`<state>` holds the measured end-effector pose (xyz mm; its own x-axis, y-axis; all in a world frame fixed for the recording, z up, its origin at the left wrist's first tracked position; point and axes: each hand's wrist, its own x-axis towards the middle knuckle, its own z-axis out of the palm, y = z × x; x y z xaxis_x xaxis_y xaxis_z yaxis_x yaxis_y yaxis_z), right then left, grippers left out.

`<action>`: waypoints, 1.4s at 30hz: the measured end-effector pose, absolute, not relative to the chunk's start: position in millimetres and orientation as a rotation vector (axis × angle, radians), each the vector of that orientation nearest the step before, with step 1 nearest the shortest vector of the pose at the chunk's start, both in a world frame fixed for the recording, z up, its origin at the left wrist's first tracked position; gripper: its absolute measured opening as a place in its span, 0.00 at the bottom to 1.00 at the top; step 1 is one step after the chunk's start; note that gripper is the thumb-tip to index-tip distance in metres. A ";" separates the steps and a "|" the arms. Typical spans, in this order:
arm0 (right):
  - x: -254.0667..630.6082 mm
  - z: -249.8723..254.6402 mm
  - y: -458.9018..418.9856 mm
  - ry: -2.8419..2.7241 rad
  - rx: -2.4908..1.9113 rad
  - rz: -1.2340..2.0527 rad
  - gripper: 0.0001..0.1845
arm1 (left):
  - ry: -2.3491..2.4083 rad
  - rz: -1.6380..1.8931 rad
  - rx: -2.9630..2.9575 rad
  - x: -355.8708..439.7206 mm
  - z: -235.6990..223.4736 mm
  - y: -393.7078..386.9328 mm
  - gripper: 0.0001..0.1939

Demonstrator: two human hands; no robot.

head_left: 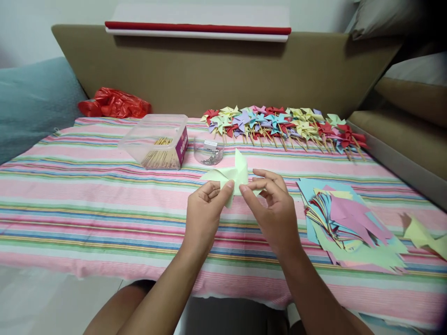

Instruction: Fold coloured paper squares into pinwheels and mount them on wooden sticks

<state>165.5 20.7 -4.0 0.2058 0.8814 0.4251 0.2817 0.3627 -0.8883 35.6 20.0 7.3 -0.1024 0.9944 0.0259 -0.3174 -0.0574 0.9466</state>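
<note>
Folded into pointed blades, a pale green paper pinwheel [240,176] sits between the 2 hands, the left fingers [226,184] and the right fingers [243,188] both nearly closed, pinching its lower edge. Just beyond the left fingertips stand a round clear plastic tub [208,153] of small metallic pieces and a rectangular translucent box [159,141] of thin wooden sticks. Right of the right fingers, flat cut paper sheets [352,223] lie piled on striped cloth [104,200].

From here I see a striped cloth [104,195] carrying a red plastic bag [118,103] far left, a clear tub of sticks [159,139] and a small clear container [208,153] nearer the middle, paper pinwheels [275,122] far right, and coloured paper sheets [356,223] near right.
</note>
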 end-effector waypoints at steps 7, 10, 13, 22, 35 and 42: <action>165.0 -3.8 20.3 -1.324 -1.152 0.603 0.06 | 1.037 1.447 0.948 35.3 8.8 19.1 0.14; 165.3 -3.4 20.5 -1.346 -1.150 0.588 0.06 | 1.038 1.447 0.953 35.0 9.1 18.8 0.14; 165.1 -4.2 20.9 -1.354 -1.168 0.573 0.06 | 1.036 1.448 0.965 35.0 8.7 18.6 0.15; 160.9 -0.5 17.2 -1.318 -1.197 0.572 0.04 | 1.025 1.428 0.954 35.6 6.4 17.9 0.13; 158.4 -3.8 18.4 -1.293 -1.179 0.518 0.04 | 0.993 1.451 0.944 37.7 4.5 17.5 0.11; 157.1 -5.2 18.3 -1.291 -1.171 0.525 0.04 | 1.043 1.452 0.985 37.9 4.7 17.5 0.11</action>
<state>157.1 18.3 -5.2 0.2688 0.8486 0.4557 0.2892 0.3802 -0.8785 37.9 17.5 4.7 -0.1144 0.9925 0.0434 -0.2757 -0.0737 0.9584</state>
